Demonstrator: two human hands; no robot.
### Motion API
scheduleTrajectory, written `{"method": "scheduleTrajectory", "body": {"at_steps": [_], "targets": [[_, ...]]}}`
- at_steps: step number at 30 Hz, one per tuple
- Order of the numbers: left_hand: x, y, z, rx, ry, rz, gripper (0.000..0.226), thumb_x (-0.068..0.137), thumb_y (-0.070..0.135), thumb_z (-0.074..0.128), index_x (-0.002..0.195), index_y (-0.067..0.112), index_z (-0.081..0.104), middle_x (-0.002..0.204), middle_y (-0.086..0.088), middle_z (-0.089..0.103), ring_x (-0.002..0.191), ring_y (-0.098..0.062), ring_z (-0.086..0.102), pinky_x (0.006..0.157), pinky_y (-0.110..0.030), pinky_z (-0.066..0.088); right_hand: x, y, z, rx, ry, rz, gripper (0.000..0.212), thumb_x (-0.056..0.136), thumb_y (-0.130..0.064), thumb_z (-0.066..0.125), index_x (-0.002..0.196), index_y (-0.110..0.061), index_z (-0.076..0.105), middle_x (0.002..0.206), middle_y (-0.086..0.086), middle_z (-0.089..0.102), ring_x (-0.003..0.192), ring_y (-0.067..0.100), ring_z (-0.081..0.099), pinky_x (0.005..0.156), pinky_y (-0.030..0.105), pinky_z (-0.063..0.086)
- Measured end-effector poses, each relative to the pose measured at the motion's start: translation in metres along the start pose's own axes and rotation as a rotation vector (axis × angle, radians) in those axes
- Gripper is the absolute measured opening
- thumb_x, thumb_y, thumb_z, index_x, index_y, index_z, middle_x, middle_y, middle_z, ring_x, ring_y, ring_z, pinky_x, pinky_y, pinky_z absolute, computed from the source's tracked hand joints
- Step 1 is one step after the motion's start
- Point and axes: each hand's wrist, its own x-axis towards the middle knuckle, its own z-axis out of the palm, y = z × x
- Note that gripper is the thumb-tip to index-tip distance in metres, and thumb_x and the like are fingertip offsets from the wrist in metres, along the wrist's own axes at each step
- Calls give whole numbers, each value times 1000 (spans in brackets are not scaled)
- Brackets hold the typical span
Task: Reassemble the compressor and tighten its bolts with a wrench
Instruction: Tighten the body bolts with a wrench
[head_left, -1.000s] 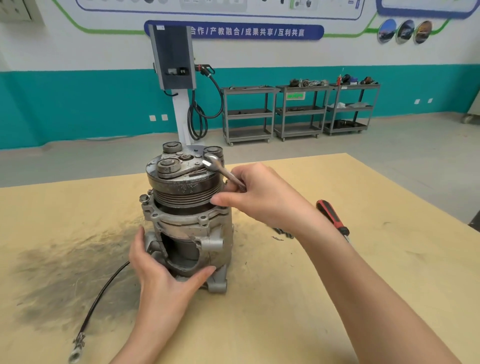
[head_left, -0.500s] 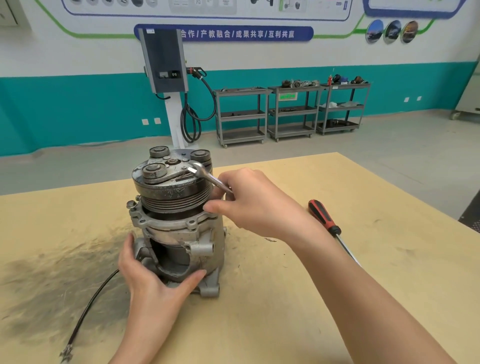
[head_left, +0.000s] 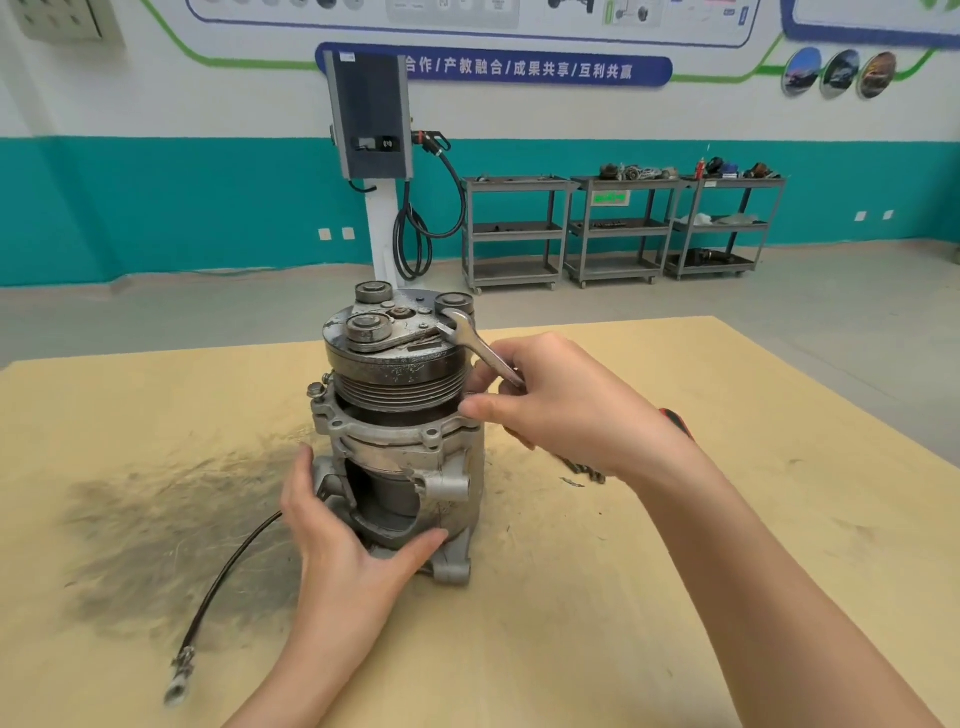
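Head cam is looking down at a compressor (head_left: 400, 431) standing upright on the table (head_left: 649, 597), pulley end up. Left hand (head_left: 343, 551) is cupping the lower housing w/ fingers and thumb wrapped round it, bracing it. Right hand (head_left: 566, 405) is gripping the wrench (head_left: 475, 348) by its handle end, fingers curled round the shaft. Wrench is running diagonally, up and left from the right hand to the pulley's top face, open jaw sitting near the right edge of the top plate, beside a round boss; can't tell if it's seated on a bolt head. Right hand is the nearer one to the top, just beside the pulley grooves. A swing, judging by this, needs the jaw engaged first. Screwdriver (head_left: 675, 420) w/ red handle is peeking out behind the right wrist; a black cable (head_left: 228, 566) is trailing off front-left.
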Motion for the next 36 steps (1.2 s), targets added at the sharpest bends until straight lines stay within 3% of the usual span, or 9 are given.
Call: {"method": "scheduleTrajectory", "body": {"at_steps": [5, 8, 11, 14, 21, 25, 31, 36], "targets": [[-3, 7, -4, 8, -21, -6, 140, 42, 59, 77, 153, 21, 1, 148, 16, 8, 146, -13, 15, 120, -43, 22, 3, 1, 9, -85, 78, -7, 26, 84, -35, 74, 75, -19, 57, 62, -10, 52, 50, 2, 43, 47, 17, 32], [-4, 10, -7, 3, -48, -23, 137, 45, 56, 79, 152, 25, -1, 147, 19, 7, 147, -16, 17, 120, -45, 23, 3, 2, 8, -91, 91, -8, 24, 82, -40, 76, 77, -22, 61, 62, -8, 53, 52, 4, 46, 48, 19, 35], [-5, 9, -10, -1, -68, -21, 135, 52, 42, 89, 151, 28, -1, 147, 20, 6, 147, -15, 16, 120, -44, 22, 3, 4, 3, -4, 25, -2, 14, 84, -34, 75, 80, -26, 65, 50, -5, 56, 40, 2, 45, 41, 14, 35], [-7, 9, -13, -8, -78, -12, 130, 57, 30, 92, 146, 34, -2, 147, 22, 5, 147, -11, 14, 121, -41, 20, 1, 6, -1, 7, -33, 3, 10, 89, -30, 70, 81, -26, 65, 46, -3, 56, 38, 3, 41, 44, 18, 36], [-8, 7, -15, -39, -89, -20, 126, 58, 31, 92, 140, 45, -4, 146, 25, 7, 140, -1, 20, 118, -28, 21, 4, 2, 10, -77, 95, 8, 31, 80, -38, 78, 73, -16, 57, 58, -7, 53, 53, 8, 47, 50, 24, 39], [-8, 5, -17, -41, -92, -19, 126, 58, 31, 92, 138, 49, -4, 146, 23, 9, 136, 1, 22, 113, -22, 21, 2, 0, 5, -27, 62, 17, 23, 79, -40, 78, 76, -24, 63, 46, -10, 55, 40, 2, 47, 39, 14, 35], [-6, 5, -18, -34, -111, -28, 127, 58, 33, 92, 139, 50, -5, 154, 15, 11, 144, -8, 22, 120, -37, 23, 1, 5, 0, 34, -22, 16, 12, 89, -31, 70, 81, -25, 64, 44, -3, 55, 35, 6, 38, 38, 15, 32], [-7, 5, -20, -32, -131, -29, 125, 58, 38, 91, 136, 56, -6, 153, 20, 9, 144, -7, 21, 120, -36, 23, 4, 4, 9, -7, 73, 2, 25, 82, -32, 77, 71, -20, 59, 45, -13, 54, 39, 3, 44, 39, 15, 35]]}}
